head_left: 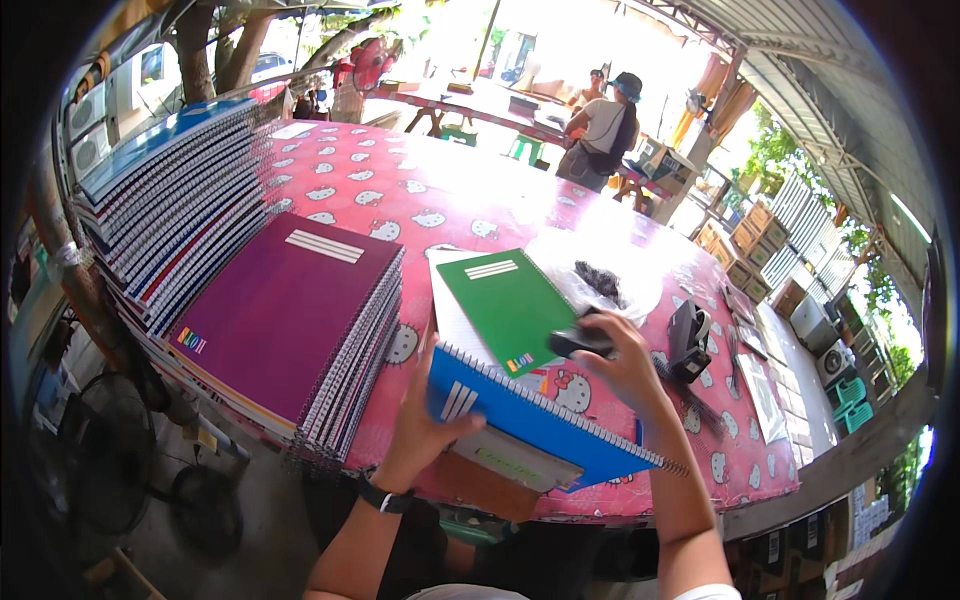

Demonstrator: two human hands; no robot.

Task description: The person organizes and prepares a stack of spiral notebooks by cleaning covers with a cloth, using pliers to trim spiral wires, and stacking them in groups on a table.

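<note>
My left hand [420,432], with a dark wristband, grips the left end of a blue spiral notebook [590,440], thumb over its cover. The notebook is tilted up near the table's front edge, coil uppermost. A brown board [490,484] and a greyish strip with a green label [525,462] are against its lower part. My right hand [625,358] is closed around a small black object [580,343], blurred and of unclear kind, above the notebook's coil. Just beyond lies a green spiral notebook [510,300] over white pages.
At left, a low stack topped by a purple notebook [280,310] stands beside a taller spiral notebook stack [180,220]. A black tape dispenser [688,340] and clear plastic bag [640,285] lie right on the pink table [345,160]. A person [605,125] stands far off.
</note>
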